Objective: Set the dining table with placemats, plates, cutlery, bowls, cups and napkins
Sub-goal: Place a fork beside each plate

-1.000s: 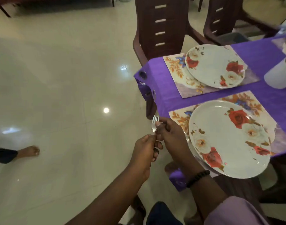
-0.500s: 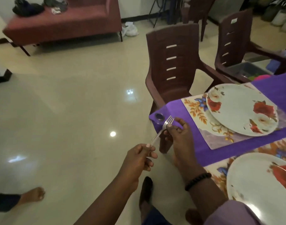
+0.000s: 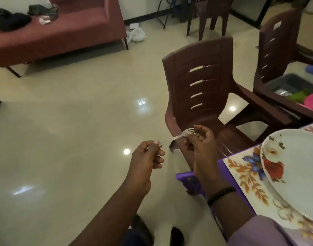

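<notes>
A silver fork [image 3: 177, 137] is held in the air between both hands, off the table's left corner and in front of a brown chair. My left hand [image 3: 146, 160] pinches the handle end. My right hand [image 3: 199, 139] grips the fork at its head, the tines sticking out past the fingers. At the right edge lies a white plate with red roses [image 3: 297, 167] on a floral placemat [image 3: 248, 180], over the purple tablecloth [image 3: 189, 180].
A brown plastic chair [image 3: 203, 89] stands close beyond the hands, a second chair [image 3: 276, 45] at the right holds a dark bin with coloured items [image 3: 297, 89]. A maroon sofa [image 3: 60, 31] is at the back left. Shiny tiled floor [image 3: 63, 130] spreads left.
The view has swung up and along the table edge; the near plate has left the frame. Both hands still hold the fork, now carried toward the far place setting by the chair.
</notes>
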